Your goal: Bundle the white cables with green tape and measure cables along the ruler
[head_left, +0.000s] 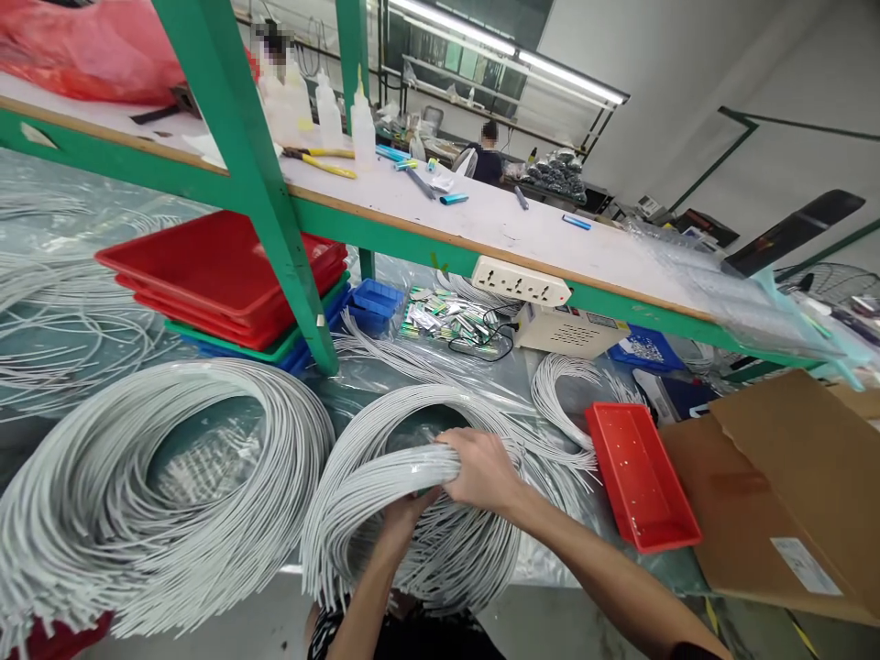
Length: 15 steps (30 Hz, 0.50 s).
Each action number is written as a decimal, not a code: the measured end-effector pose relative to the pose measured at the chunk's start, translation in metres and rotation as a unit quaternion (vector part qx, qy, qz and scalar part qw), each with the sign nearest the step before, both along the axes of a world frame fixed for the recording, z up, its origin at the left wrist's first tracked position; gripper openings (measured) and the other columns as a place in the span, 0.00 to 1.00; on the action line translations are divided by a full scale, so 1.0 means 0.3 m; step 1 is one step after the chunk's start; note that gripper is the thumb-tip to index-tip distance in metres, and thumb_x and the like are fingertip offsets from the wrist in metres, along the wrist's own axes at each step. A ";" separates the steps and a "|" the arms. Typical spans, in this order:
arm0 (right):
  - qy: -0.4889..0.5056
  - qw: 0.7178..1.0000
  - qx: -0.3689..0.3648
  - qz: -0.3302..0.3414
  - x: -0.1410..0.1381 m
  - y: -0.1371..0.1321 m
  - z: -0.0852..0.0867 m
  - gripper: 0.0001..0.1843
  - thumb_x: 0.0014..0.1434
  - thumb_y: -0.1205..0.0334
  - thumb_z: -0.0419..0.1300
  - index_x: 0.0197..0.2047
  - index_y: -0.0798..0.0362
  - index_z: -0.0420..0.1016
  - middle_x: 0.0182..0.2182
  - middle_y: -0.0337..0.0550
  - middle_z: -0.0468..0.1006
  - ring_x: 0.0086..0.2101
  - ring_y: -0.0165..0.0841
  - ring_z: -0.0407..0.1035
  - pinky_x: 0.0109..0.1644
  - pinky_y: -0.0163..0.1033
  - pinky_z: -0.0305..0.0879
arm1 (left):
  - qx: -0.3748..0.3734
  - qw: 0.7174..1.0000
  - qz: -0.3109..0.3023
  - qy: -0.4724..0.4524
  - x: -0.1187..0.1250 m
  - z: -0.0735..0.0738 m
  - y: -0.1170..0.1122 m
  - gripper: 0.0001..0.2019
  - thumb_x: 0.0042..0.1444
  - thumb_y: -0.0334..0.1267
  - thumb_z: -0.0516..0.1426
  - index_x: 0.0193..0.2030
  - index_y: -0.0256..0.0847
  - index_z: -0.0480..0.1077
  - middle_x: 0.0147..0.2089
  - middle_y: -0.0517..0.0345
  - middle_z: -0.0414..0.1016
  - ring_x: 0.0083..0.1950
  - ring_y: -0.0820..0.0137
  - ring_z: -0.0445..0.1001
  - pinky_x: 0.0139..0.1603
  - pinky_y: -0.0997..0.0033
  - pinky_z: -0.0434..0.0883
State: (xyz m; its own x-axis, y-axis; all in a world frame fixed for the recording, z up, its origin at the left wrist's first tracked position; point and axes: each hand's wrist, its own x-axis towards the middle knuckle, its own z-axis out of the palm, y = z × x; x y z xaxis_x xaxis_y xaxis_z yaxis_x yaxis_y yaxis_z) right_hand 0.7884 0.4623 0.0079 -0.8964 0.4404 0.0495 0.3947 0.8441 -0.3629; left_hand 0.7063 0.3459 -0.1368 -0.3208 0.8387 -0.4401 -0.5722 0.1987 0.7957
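1. Our right hand (478, 467) grips the bundle (391, 477) of pale wires, fingers closed over its right end.
2. Our left hand (411, 510) is under the bundle, near the right one; its fingers are mostly hidden, so we cannot tell how tightly it holds.
3. The bundle arches over the middle coil (460, 559), straight in front of us.
4. To the left we see the large coil (289, 440), just beside the middle one.
5. To the right we have the red box (643, 477), with small bits inside, and the carton (770, 495) beside it.
6. Farther back, we see stacked trays (192, 266), and a power strip (521, 280) on the shelf's (481, 215) green edge.
7. On the shelf we see bottles (363, 128) and pliers (328, 166).
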 end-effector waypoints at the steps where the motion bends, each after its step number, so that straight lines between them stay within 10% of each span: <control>1: -0.009 1.000 0.004 -0.015 -0.010 0.013 -0.002 0.13 0.49 0.66 0.63 0.41 0.51 0.75 0.35 0.39 0.80 0.34 0.38 0.74 0.34 0.37 0.61 | 0.001 0.999 0.019 0.026 0.017 0.003 -0.023 0.28 0.36 0.48 0.71 0.46 0.47 0.71 0.50 0.51 0.77 0.64 0.47 0.65 0.62 0.53 0.65; 7: -0.076 0.993 0.043 -0.079 -0.118 0.113 -0.028 0.22 0.54 0.54 0.65 0.51 0.52 0.75 0.37 0.47 0.82 0.36 0.45 0.76 0.35 0.40 0.63 | 0.029 0.997 0.050 0.042 0.076 0.089 -0.201 0.30 0.38 0.45 0.72 0.50 0.45 0.72 0.56 0.47 0.76 0.59 0.47 0.71 0.53 0.58 0.72; 15: -0.090 0.994 -0.013 0.057 -0.152 0.151 -0.004 0.19 0.52 0.53 0.69 0.46 0.49 0.77 0.38 0.42 0.82 0.40 0.44 0.76 0.37 0.37 0.64 | 0.015 0.980 0.197 -0.005 0.061 0.261 -0.299 0.31 0.38 0.50 0.71 0.50 0.40 0.74 0.51 0.44 0.79 0.51 0.49 0.77 0.46 0.61 0.75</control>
State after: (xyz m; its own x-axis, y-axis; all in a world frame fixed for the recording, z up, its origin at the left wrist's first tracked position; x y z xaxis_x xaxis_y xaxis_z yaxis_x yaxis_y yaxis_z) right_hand 0.7427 0.5076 0.0068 -0.9338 0.3352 -0.1254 0.3579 0.8781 -0.3175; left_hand 0.7245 0.2563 -0.0585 -0.6189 0.6624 -0.4221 -0.6072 -0.0625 0.7921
